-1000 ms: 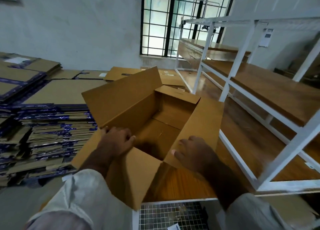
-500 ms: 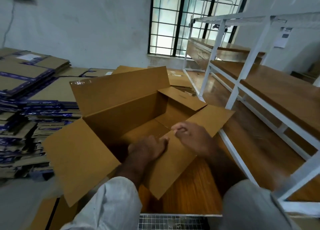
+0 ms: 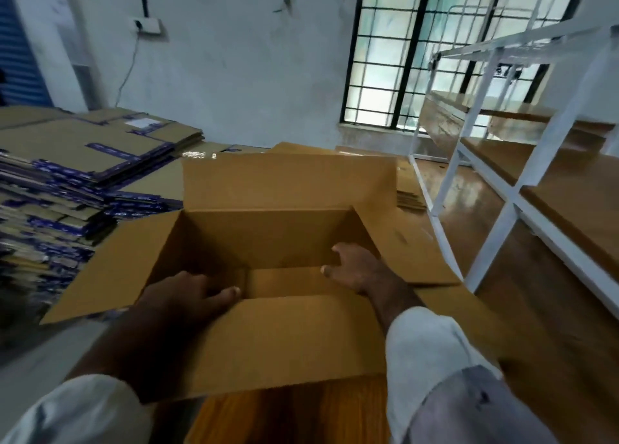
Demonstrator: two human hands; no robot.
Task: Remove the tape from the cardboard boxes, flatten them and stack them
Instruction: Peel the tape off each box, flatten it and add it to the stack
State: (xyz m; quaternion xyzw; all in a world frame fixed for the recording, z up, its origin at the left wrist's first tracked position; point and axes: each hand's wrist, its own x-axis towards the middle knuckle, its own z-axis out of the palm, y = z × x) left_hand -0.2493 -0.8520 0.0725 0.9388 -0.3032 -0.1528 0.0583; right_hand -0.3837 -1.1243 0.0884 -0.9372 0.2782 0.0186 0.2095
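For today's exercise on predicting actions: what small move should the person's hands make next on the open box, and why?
Probably press down on the bottom panels: the box stands open with all flaps spread, and both the left hand and right hand reach inside, so it is not yet flattened.

We see a plain tan box [image 3: 268,229], its inside a shade darker. The stack [image 3: 57,209] at left is brown cardboard striped with blue-purple printed tape. White sleeves [image 3: 425,350] cover both forearms. The rack [image 3: 495,215] is white metal with glossy orange-brown wood-grain shelves. The wall [image 3: 234,58] is a mottled pale grey-blue, the window grille [image 3: 412,51] black, and the shutter [image 3: 16,51] blue, ribbed.
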